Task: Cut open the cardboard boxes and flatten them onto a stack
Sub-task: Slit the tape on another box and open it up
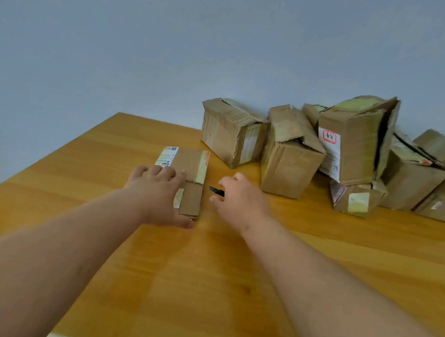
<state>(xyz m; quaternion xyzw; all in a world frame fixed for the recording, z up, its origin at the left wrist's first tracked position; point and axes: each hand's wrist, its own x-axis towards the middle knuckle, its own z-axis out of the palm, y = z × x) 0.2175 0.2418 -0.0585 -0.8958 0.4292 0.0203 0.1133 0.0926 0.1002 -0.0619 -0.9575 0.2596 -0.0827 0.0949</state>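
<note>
Your table [212, 281] is a wooden surface carrying everything noted here. Beyond your right hand, toward the far right corner, stands a pile of boxes [343, 152], taped and unflattened, some leaning on one another; one bears a white label [329, 152] with red marking. Two of them stand just ahead of that hand, apart from it.

Under and ahead of your left hand lies flat cardboard [191, 177], pressed down on the table, with a printed label at its far left corner and pale tape along its right edge.

Your left hand [160, 191] rests palm down on the cardboard, fingers spread and fairly straight, thumb reaching to the near edge. It presses rather than grips.

Your right hand [240, 199] sits just right of the cardboard, not touching it, fingers curled around a small black cutter [217, 191]. Only the dark tip shows, pointing toward the cardboard; the view is blurred, so it may be a knife or a similar tool.
</note>
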